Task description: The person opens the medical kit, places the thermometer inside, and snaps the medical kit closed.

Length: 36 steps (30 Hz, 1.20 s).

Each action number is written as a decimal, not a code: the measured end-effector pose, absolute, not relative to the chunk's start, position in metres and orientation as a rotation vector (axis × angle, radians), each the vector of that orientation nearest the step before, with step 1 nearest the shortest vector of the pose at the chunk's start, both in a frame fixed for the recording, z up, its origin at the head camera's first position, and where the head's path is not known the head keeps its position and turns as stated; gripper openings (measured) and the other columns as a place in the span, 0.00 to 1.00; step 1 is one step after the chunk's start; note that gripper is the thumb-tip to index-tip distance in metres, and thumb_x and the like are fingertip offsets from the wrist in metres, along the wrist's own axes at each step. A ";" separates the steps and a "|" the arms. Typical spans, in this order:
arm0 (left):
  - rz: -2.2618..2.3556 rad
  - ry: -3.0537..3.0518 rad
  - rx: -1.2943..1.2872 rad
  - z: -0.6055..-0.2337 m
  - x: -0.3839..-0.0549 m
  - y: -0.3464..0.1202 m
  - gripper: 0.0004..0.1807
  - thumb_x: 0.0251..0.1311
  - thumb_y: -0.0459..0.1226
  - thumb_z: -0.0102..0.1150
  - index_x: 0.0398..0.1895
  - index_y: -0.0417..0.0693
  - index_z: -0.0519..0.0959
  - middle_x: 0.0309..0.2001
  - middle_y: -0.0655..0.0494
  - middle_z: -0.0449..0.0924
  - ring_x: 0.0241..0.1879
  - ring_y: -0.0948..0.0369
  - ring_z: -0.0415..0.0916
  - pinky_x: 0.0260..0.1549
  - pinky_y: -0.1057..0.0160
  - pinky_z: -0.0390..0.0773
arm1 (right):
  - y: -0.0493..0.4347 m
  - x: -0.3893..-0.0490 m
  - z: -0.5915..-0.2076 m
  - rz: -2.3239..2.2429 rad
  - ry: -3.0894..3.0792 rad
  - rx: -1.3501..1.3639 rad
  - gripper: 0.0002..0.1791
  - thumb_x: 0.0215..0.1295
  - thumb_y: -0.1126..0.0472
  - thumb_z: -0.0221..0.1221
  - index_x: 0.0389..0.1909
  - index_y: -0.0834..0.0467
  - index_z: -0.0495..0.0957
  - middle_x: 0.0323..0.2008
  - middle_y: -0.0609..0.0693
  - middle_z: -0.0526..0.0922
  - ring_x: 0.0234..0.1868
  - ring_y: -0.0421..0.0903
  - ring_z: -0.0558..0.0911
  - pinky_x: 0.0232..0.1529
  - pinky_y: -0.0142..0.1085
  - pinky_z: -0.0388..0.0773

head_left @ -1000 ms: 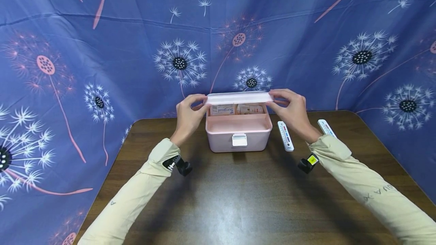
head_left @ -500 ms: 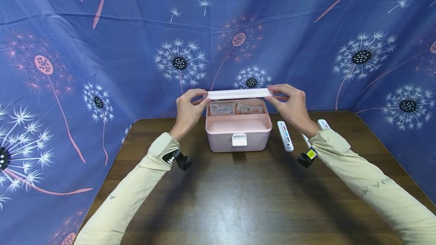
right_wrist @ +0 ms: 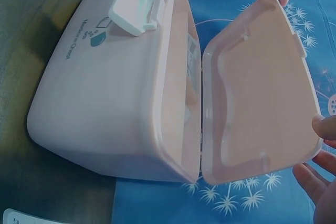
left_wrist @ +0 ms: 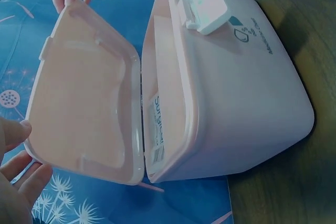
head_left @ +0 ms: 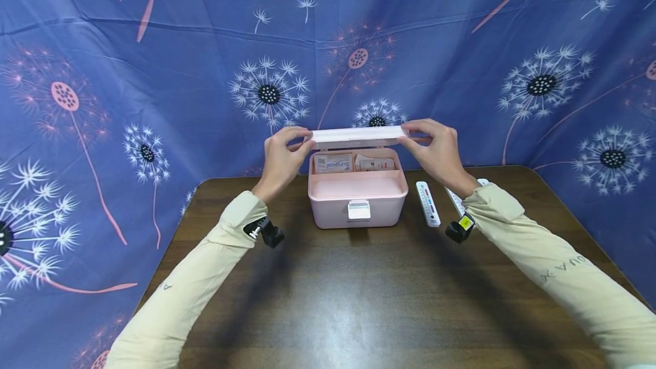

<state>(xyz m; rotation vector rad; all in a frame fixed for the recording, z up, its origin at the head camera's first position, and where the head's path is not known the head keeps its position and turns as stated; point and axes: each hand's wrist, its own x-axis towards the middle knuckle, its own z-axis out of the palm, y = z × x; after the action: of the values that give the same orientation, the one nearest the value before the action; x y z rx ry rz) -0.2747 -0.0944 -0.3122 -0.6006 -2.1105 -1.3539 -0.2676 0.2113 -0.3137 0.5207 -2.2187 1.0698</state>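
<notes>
A pale pink medicine chest (head_left: 328, 212) sits at the back of the table, its lid (head_left: 359, 135) raised on the rear hinge. With thumb and fingers my left hand (head_left: 283, 158) pinches the lid's left front corner. My right hand (head_left: 435, 151) grips the opposite corner the same way. Both wrist views show the lid's inner side (left_wrist: 84, 87) tilted well back from the box. A white latch (head_left: 359, 209) hangs on the chest's front. Inside, behind a bare front compartment, lie a packet marked "Surgical" (head_left: 333, 163) and another printed packet (head_left: 375, 163).
To the chest's right lies a white thermometer strip (head_left: 428, 205). A second strip (head_left: 455, 201) is partly covered by the right wrist. Close behind the table hangs a blue dandelion-print cloth (head_left: 205, 90). The dark wooden table (head_left: 328, 300) stretches toward the front.
Both hands have risen with the lid, swinging it further up and back. More of the packets shows now. The chest body has stayed in place.
</notes>
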 end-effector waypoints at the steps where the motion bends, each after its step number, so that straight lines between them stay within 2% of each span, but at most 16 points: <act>1: -1.347 -2.115 -0.602 -0.311 -0.275 -0.094 0.10 0.53 0.29 0.67 0.39 0.34 0.84 0.41 0.46 0.81 0.45 0.57 0.79 0.42 0.66 0.81 | 0.211 -0.268 -0.313 1.070 -2.219 0.521 0.16 0.56 0.64 0.67 0.45 0.64 0.82 0.44 0.56 0.82 0.46 0.50 0.82 0.44 0.45 0.81; 5: -1.308 -2.130 -0.612 -0.309 -0.279 -0.094 0.09 0.54 0.29 0.66 0.39 0.34 0.84 0.41 0.46 0.81 0.45 0.58 0.78 0.42 0.68 0.81 | 0.212 -0.271 -0.309 1.067 -2.217 0.522 0.15 0.56 0.65 0.67 0.45 0.65 0.82 0.44 0.57 0.83 0.45 0.50 0.82 0.44 0.46 0.81; 14: -1.230 -2.148 -0.636 -0.302 -0.288 -0.094 0.07 0.58 0.28 0.62 0.39 0.34 0.84 0.42 0.45 0.81 0.47 0.56 0.78 0.44 0.61 0.82 | 0.210 -0.280 -0.301 1.023 -2.220 0.494 0.13 0.56 0.65 0.67 0.43 0.63 0.84 0.42 0.55 0.84 0.43 0.48 0.82 0.42 0.40 0.82; 21: -1.170 -2.178 -0.639 -0.297 -0.295 -0.095 0.07 0.59 0.28 0.61 0.39 0.35 0.84 0.43 0.45 0.81 0.48 0.56 0.78 0.44 0.61 0.82 | 0.209 -0.286 -0.297 0.996 -2.210 0.500 0.12 0.57 0.65 0.66 0.43 0.63 0.84 0.43 0.56 0.84 0.43 0.50 0.82 0.41 0.47 0.82; 22: -1.159 -2.184 -0.637 -0.296 -0.296 -0.095 0.07 0.59 0.28 0.61 0.39 0.35 0.84 0.43 0.45 0.81 0.48 0.56 0.78 0.43 0.62 0.81 | 0.209 -0.287 -0.297 0.988 -2.210 0.498 0.12 0.57 0.64 0.66 0.42 0.63 0.84 0.43 0.56 0.84 0.43 0.50 0.82 0.41 0.45 0.82; 28: -1.115 -2.192 -0.635 -0.293 -0.303 -0.094 0.07 0.59 0.28 0.60 0.38 0.36 0.84 0.42 0.46 0.82 0.47 0.56 0.78 0.43 0.59 0.82 | 0.209 -0.294 -0.293 0.974 -2.197 0.510 0.10 0.57 0.64 0.66 0.40 0.63 0.85 0.40 0.56 0.84 0.41 0.50 0.82 0.40 0.44 0.83; 36: -1.126 -2.162 -0.598 -0.292 -0.309 -0.092 0.06 0.58 0.27 0.60 0.37 0.36 0.85 0.41 0.46 0.83 0.46 0.56 0.78 0.43 0.60 0.82 | 0.207 -0.302 -0.288 0.946 -2.222 0.500 0.10 0.58 0.63 0.65 0.39 0.64 0.84 0.39 0.56 0.83 0.40 0.52 0.82 0.39 0.48 0.82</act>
<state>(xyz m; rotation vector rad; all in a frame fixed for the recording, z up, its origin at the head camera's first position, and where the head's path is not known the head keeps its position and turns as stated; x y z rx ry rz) -0.3090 -0.0921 -0.2915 -0.5977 -2.1623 -1.1263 -0.3018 0.2075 -0.2877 0.5002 -2.2221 0.9460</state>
